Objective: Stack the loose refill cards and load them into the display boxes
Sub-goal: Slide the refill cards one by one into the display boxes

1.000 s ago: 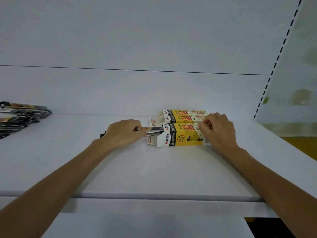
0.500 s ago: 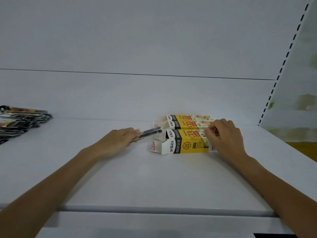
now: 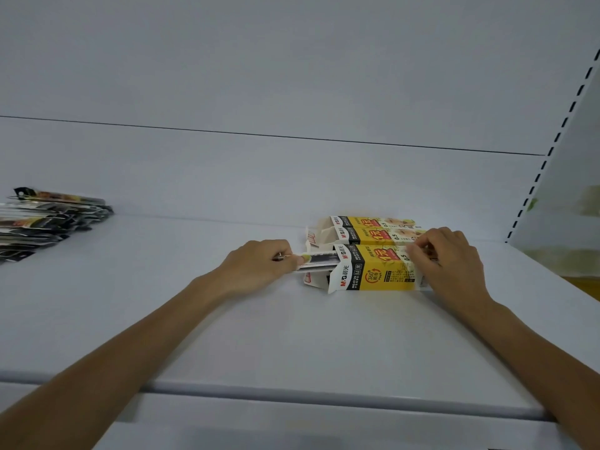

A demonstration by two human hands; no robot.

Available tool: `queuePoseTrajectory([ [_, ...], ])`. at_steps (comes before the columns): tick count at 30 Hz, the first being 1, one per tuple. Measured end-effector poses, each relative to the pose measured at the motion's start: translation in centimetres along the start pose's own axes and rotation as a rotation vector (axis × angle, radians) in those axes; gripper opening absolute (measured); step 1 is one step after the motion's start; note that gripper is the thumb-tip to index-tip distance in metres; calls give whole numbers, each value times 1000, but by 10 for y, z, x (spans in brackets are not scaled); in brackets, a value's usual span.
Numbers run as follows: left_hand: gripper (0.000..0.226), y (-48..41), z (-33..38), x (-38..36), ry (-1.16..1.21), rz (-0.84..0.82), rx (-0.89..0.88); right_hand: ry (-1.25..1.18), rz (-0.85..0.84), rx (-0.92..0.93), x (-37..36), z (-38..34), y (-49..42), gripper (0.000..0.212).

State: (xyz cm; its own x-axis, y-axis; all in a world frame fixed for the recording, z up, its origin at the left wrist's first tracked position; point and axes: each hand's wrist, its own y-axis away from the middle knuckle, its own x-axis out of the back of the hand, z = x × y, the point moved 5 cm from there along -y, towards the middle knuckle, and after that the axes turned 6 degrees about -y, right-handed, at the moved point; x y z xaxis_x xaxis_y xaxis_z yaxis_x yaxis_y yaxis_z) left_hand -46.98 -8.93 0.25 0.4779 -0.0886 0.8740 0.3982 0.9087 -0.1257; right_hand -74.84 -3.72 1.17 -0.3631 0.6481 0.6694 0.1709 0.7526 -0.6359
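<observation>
Left hand (image 3: 259,264) pinches a small stack of refill cards (image 3: 316,259) by its left end. The stack's right end sits inside the open mouth of the nearest display box (image 3: 378,271). Right hand (image 3: 451,259) grips that box's right end, bracing it on the shelf (image 3: 292,336).

Step judged: loading, cards partly inserted. The next move calls for a straight push rightward, clear of the flaps.

Two more boxes (image 3: 373,235) lie just behind. A pile of loose cards (image 3: 48,219) lies far left.
</observation>
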Motion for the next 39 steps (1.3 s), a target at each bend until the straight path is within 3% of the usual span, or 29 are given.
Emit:
queuePoseTrajectory([
  [3, 34, -1, 7, -1, 79, -45, -19, 13, -4, 11, 0, -2, -1, 15],
  [8, 24, -18, 46, -21, 9, -76, -58, 16, -7, 34, -1, -6, 2, 14],
  [12, 18, -21, 52, -22, 233, -81, -23, 70, 35, 51, -2, -5, 1, 24],
  [15, 31, -14, 47, 3, -13, 143, -117, 145, 7, 110, -3, -6, 3, 40],
  [17, 45, -3, 36, 20, -159, 293, -59, 174, 8, 203, 1, -11, 6, 38],
  [18, 45, 2, 27, 24, -186, 314, 15, 172, 39, 231, 4, -11, 7, 35],
  [20, 41, 14, 8, 23, -191, 261, 150, 62, 28, 85, 11, -5, 5, 36],
  [22, 34, 19, -1, 15, -40, 206, 195, -40, -30, -87, 10, 7, 4, 38],
  [29, 18, 10, -1, 6, 415, 280, 227, 9, -34, -96, 12, 6, 9, 34],
  [34, 12, 2, 6, 0, 584, 240, 298, 41, -10, -70, 15, 2, 11, 35],
  [39, 12, -5, 23, -7, 601, 207, 304, 59, -2, -24, 16, -2, 13, 34],
])
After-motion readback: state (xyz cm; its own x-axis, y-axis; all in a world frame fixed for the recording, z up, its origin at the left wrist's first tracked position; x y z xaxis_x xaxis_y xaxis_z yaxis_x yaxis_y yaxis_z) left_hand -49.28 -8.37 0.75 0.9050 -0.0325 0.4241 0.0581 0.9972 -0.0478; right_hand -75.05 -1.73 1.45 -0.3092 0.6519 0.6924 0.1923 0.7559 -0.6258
